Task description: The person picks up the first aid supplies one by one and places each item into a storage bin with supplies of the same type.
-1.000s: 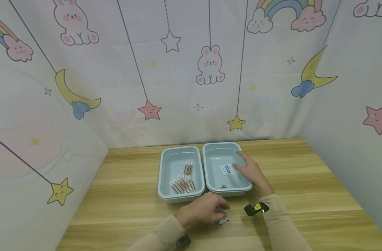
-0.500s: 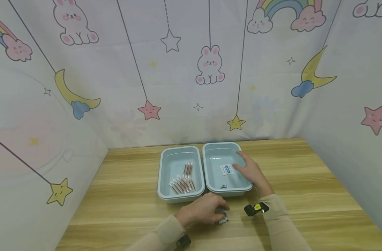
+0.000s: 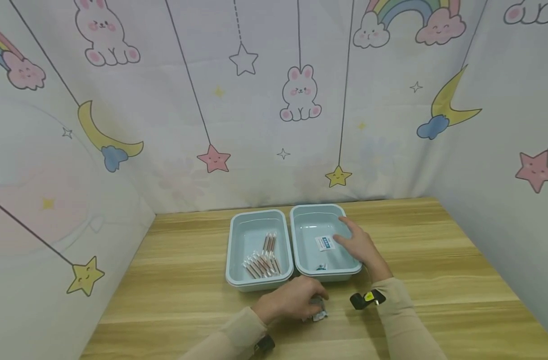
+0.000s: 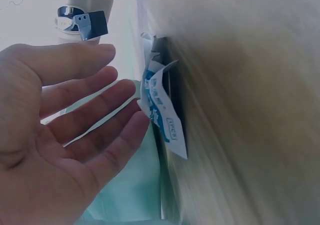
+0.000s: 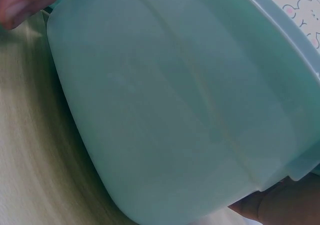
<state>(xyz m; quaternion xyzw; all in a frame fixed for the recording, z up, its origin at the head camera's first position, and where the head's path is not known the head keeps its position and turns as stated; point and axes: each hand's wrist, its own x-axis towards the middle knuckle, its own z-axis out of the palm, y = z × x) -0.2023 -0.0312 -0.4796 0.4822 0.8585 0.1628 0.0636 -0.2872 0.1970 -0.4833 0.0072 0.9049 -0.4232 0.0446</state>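
My left hand (image 3: 294, 298) is low over the table in front of the two bins, its fingers loosely bent and parted. Right at its fingertips, a creased white sachet with blue print (image 4: 162, 107) lies on the wood; nothing is gripped in that palm in the left wrist view. My right hand (image 3: 361, 247) rests at the right-hand wall of the right pale-blue bin (image 3: 328, 276), thumb and index finger spread over the rim. Inside that bin lie a flat white-and-blue sachet (image 3: 325, 243) and a small green-and-white piece (image 3: 322, 267). The bin's outer wall fills the right wrist view.
A matching left bin (image 3: 261, 284) stands beside it, holding several brown swabs with white tips (image 3: 262, 262) in clear wrapping. The wooden table (image 3: 179, 270) meets a patterned cloth (image 3: 255, 175) behind the bins. Each wrist carries a small black camera (image 3: 364, 299).
The sachet by my left fingertips has shifted slightly. Both hands and the bins stay in place; the head view drifts a little.
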